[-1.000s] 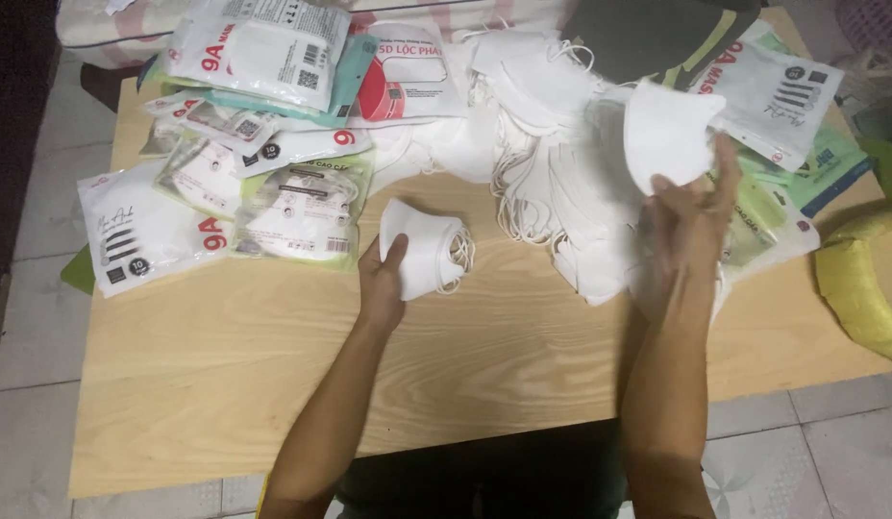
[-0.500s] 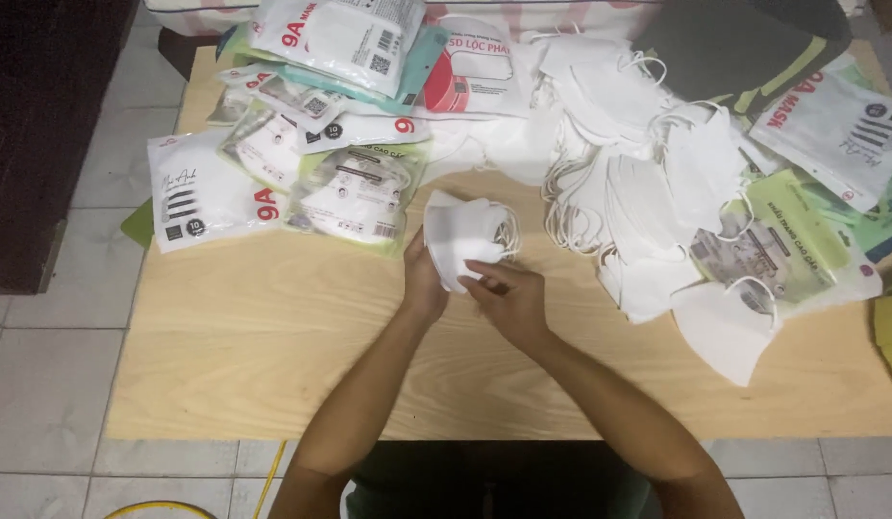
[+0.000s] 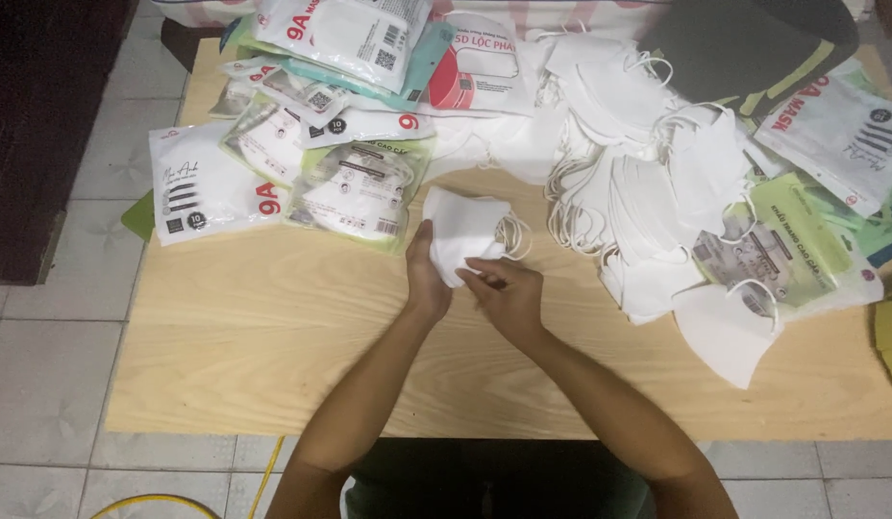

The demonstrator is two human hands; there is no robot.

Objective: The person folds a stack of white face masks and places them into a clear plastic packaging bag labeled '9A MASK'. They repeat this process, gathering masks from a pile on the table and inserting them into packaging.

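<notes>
Small stack of white folded masks point(image 3: 462, 231) — ear loops dangling — pinched by both hands' fingers point(image 3: 484, 274).

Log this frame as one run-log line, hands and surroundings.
left hand: holds white face mask | right hand: fingertips on mask edge | table: loose mask pile right, sealed mask packets left

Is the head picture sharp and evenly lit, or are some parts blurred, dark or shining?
Head view: the hands, left hand and right hand, and the white mask look slightly soft; the plastic packets show mild glare; the left edge beside the wooden table falls into darkness; the loose masks are bright, with little detail.
</notes>
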